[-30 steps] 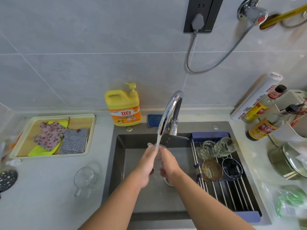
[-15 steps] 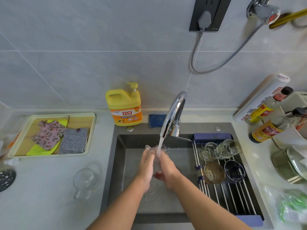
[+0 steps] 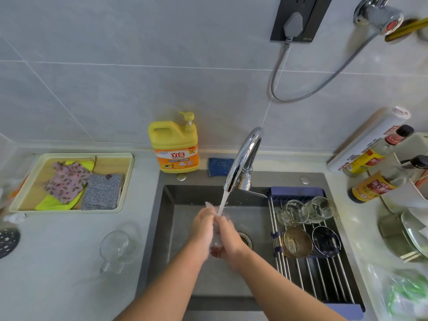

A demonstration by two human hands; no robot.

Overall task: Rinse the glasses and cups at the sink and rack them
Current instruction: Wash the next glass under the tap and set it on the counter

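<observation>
Two hands, one glass. Left hand (image 3: 202, 224) and right hand (image 3: 228, 237) both wrap fingers round a clear glass (image 3: 215, 242), wet, mid-sink (image 3: 176, 218), under the tap (image 3: 243, 158) stream. Rack (image 3: 301, 274) at the sink's right edge holds four: amber cup (image 3: 296, 242) and dark cup (image 3: 325, 240) nearer, plain tumbler (image 3: 293, 212) and ribbed tumbler (image 3: 320, 208) at the far end. One handled glass cup (image 3: 115, 246) sits on the countertop beside the sink's left edge.

- Yellow detergent bottle (image 3: 172, 144): upright at the wall, beyond the fingers (image 3: 205, 216), slightly to their left.
- Blue sponge (image 3: 220, 166): straight beyond the fingers, just beside the bottle.
- Cream tray (image 3: 128, 181) of folded cloths (image 3: 69, 181): well left of the fingers.
- Sauce bottles (image 3: 370, 185): well right of the fingers.
- Grey plug (image 3: 293, 23) in a black socket (image 3: 316, 17): high on the wall, beyond the fingers to their right.
</observation>
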